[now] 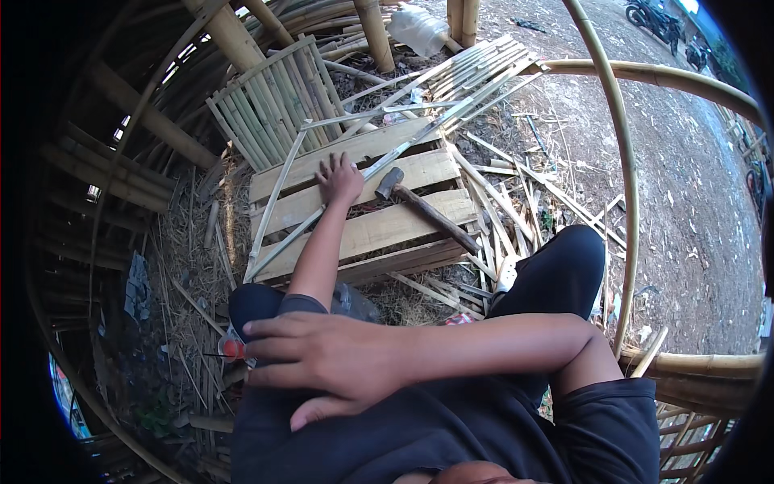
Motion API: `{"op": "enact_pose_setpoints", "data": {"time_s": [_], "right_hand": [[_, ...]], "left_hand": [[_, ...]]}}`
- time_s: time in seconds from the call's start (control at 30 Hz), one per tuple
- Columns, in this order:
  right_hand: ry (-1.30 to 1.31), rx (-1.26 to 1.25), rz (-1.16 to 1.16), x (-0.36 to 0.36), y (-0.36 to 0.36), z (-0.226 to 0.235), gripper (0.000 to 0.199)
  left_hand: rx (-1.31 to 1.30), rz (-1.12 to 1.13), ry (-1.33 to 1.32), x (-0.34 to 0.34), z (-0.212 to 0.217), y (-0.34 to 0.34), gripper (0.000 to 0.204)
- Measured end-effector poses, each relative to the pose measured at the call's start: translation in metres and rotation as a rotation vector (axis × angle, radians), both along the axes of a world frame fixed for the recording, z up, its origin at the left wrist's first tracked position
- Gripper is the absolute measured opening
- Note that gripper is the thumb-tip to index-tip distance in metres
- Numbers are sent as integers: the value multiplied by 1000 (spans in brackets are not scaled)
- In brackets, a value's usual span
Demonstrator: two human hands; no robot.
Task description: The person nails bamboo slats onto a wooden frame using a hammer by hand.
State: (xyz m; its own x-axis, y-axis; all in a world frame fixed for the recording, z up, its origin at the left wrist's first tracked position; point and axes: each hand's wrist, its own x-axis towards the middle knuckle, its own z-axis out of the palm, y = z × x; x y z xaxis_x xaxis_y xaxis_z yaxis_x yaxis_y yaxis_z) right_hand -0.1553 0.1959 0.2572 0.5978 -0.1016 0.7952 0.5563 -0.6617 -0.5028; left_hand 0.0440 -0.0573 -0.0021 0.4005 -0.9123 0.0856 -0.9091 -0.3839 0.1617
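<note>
My left hand [340, 179] rests palm down on a low wooden slatted crate [363, 238], fingers spread. A long thin bamboo strip [395, 152] runs slantwise across the crate and passes under that hand or wrist; whether the palm presses on it I cannot tell. To the right of the hand lies a hammer [431, 211] with a metal head and wooden handle. My right hand [330, 363] crosses in front of my body, fingers stretched toward the left and thumb apart, with nothing visible in it. Just beyond its fingertips shows a clear container with something red [232, 348].
A small bamboo slat panel [278, 101] leans behind the crate. More joined strips [476, 77] lie at the far right. Split offcuts [516, 202] litter the ground. A curved bamboo pole [617, 161] stands at my right. Motorbikes [655, 22] are parked far off.
</note>
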Motion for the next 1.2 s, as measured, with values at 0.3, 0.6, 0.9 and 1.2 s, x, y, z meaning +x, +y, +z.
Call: {"op": "enact_pose_setpoints", "data": {"time_s": [0.3, 0.6, 0.9, 1.2], "right_hand": [[38, 465, 734, 9, 92, 61, 23], [26, 561, 675, 4, 45, 50, 27], [736, -15, 997, -110, -35, 22, 34], [482, 361, 948, -161, -66, 63, 29]], "left_hand": [[34, -16, -26, 1, 5, 2, 57], [9, 6, 70, 19, -3, 0, 58], [-4, 1, -13, 6, -5, 3, 58], [18, -32, -44, -23, 3, -7, 59]]}}
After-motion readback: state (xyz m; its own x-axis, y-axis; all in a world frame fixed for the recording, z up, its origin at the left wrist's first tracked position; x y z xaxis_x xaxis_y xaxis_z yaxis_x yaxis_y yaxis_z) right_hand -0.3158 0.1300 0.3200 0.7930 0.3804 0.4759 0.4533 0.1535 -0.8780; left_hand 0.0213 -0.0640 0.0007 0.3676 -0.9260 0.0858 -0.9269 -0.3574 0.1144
